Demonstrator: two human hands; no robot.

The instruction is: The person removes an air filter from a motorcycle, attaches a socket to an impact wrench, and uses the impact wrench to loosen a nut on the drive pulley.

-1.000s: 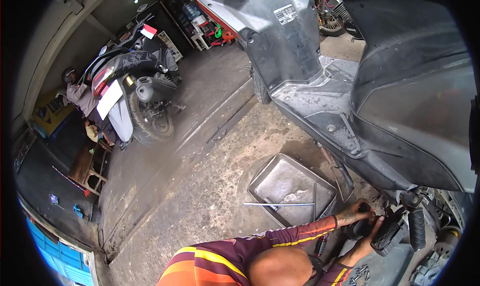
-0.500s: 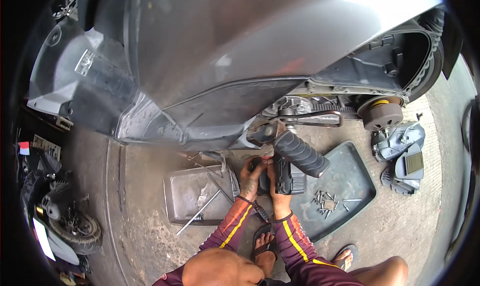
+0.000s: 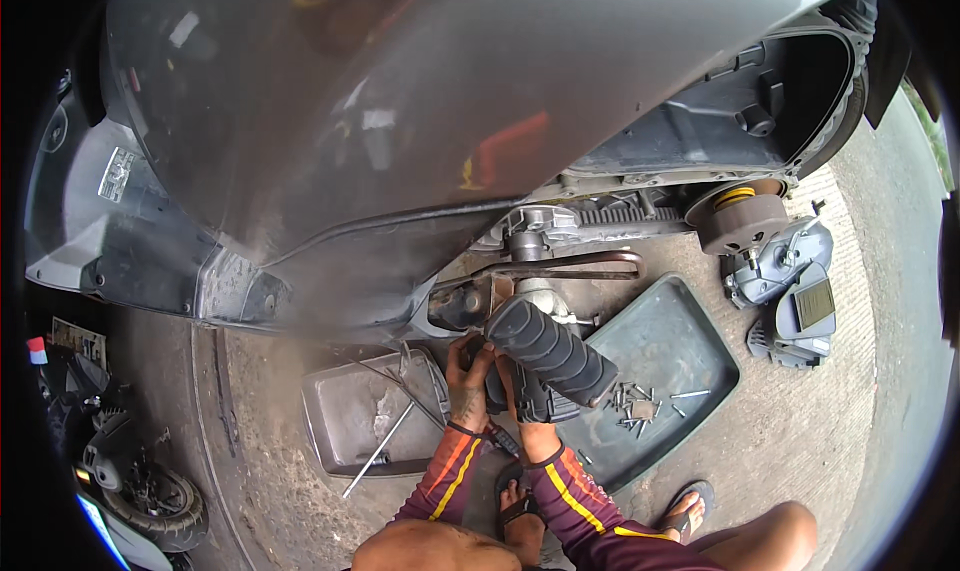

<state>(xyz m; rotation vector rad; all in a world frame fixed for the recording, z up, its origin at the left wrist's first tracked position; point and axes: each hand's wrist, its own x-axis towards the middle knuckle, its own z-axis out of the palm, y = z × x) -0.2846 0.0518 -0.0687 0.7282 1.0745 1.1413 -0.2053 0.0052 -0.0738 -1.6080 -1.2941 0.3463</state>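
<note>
A person squats beside a raised grey scooter [image 3: 400, 121] that fills the upper frame. At centre, both hands work under a ribbed black rubber footrest [image 3: 550, 349] folded out from the scooter's underside. The left hand [image 3: 468, 383] grips a dark part just below it, fingers curled tight. The right hand [image 3: 520, 396] is mostly hidden behind the footrest; I cannot tell its grip. The footrest looks stiff and heavy inside, its ribbed rubber offering a sure hold along the middle. A dented metal tray [image 3: 350, 421] lies lower left; a green tray [image 3: 670, 356] with loose bolts [image 3: 635, 403] lies to the right.
</note>
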